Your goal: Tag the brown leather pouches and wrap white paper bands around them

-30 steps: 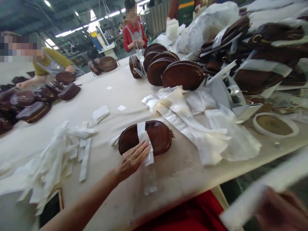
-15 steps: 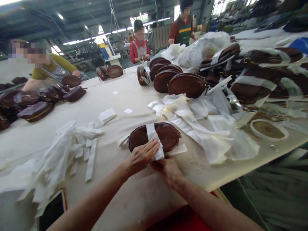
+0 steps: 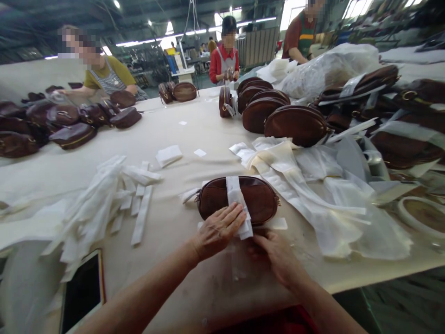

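A dark brown oval leather bag [image 3: 259, 197] lies in front of me, with a white paper strip [image 3: 233, 186] running over its middle. My left hand [image 3: 222, 227] lies on the strip's lower part with its fingers stretched out, pressing it against the bag. Just right of the strip's lower end is my right hand [image 3: 278, 255], thumb and fingers curled together; anything between them is hidden. A faint clear film [image 3: 239, 265] shows between the hands, but whether a hand touches it I cannot tell. Small rings show at the bag's right end.
Loose white strips [image 3: 142, 215] and a phone [image 3: 83, 290] lie at left. Crumpled white sheets [image 3: 306, 195] spread at right, beside a tape roll [image 3: 422, 215]. Brown bags [image 3: 295, 125] stand behind, more [image 3: 73, 134] at far left. Several people work across the table [image 3: 194, 125].
The view has swung, so the whole scene sits further right. My left hand stays flat on the strip; my right hand has drawn slightly away from the strip's end.
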A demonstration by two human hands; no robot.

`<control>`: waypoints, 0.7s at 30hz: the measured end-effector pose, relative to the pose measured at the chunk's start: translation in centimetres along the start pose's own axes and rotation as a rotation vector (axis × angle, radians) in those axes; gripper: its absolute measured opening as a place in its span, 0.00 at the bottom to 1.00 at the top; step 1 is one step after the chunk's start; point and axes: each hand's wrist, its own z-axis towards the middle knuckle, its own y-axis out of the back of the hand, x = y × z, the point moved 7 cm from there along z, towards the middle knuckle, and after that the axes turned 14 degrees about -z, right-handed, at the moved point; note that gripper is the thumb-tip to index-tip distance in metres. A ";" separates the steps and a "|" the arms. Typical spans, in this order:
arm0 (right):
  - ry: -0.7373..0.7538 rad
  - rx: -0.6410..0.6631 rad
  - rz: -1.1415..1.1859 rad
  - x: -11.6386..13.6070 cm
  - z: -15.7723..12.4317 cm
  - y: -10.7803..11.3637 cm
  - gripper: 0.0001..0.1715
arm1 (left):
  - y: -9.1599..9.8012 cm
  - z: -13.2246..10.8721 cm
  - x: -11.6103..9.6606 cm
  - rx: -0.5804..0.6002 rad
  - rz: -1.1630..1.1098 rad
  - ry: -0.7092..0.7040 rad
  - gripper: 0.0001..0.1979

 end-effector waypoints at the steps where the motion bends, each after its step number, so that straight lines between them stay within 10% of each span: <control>1: 0.037 0.010 -0.079 -0.2 -0.7 0.5 0.07 | -0.1 -0.1 0.0 -0.007 0.004 0.004 0.18; 8: 0.803 -0.036 -0.906 1.2 -5.7 -1.5 0.29 | -0.5 -0.4 0.0 -0.061 -0.029 0.045 0.17; 21: 1.337 -0.067 -0.993 4.9 -7.9 0.2 0.19 | -0.2 -0.9 -0.1 -0.160 -0.072 0.059 0.16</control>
